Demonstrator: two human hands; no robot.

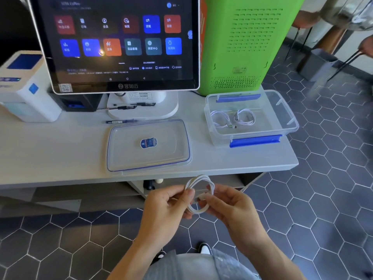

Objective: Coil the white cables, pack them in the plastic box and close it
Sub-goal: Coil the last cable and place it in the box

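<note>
White cable in hand: a coiled white cable (199,194) sits in a neat loop in front of the counter edge, held up between both hands, its plug end tucked at the middle of the loop.
Left hand: the left hand (169,205) pinches the loop's left side between thumb and fingers, fingers curled round the strands.
Right hand: the right hand (228,203) grips the loop's right side near the plug, fingers curled in too, so neither hand is free.
Plastic box: the clear plastic box (286,110) stands open on the right end of the white counter (50,146), blue latches on its near and far sides folded out.
Already packed: two coiled cables (232,118) lie side by side on the box floor, just beside each other.
Lid: the clear lid (125,150) lies flat on the counter left of the box, well apart from it, blue sticker in the middle.
Progress: by my read, two cables are in and this third one looks wound and ready.
Left to do: drop this coil in the box, fetch the lid, seat it, snap the latches.
More cables: no other loose white cable shows on the counter.
</note>
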